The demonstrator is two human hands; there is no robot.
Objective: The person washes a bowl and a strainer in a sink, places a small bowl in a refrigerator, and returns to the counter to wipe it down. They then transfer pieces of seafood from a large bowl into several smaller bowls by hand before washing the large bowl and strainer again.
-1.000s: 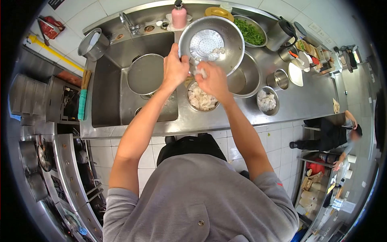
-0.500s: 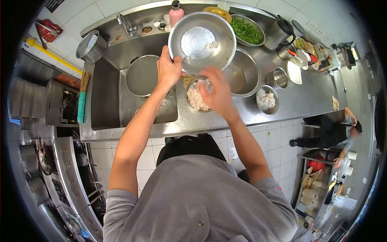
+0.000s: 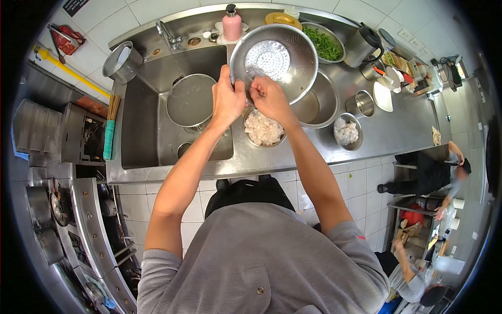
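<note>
My left hand (image 3: 228, 101) grips the near left rim of a steel colander (image 3: 298, 63), which is tilted above the counter. My right hand (image 3: 269, 98) is over the colander's near edge with its fingers pinched together. Whatever sits between those fingertips is too small to make out. Just below the hands stands a metal bowl heaped with pale pink raw pieces (image 3: 263, 129) that look like peeled shrimp. Behind and below the colander is a wide steel pot (image 3: 325, 104), partly hidden by it.
At left, a pan of cloudy water (image 3: 191, 102) sits in the sink (image 3: 146, 125) under the tap (image 3: 168, 36). A small bowl of greyish-white pieces (image 3: 346, 131), a steel cup (image 3: 361, 104) and chopped greens (image 3: 321, 43) are to the right. Two people (image 3: 449, 162) work at far right.
My right hand has come up from over the bowl to the colander's near edge. White pieces seen inside the colander no longer show there. The colander shifted slightly right; another person appears lower right.
</note>
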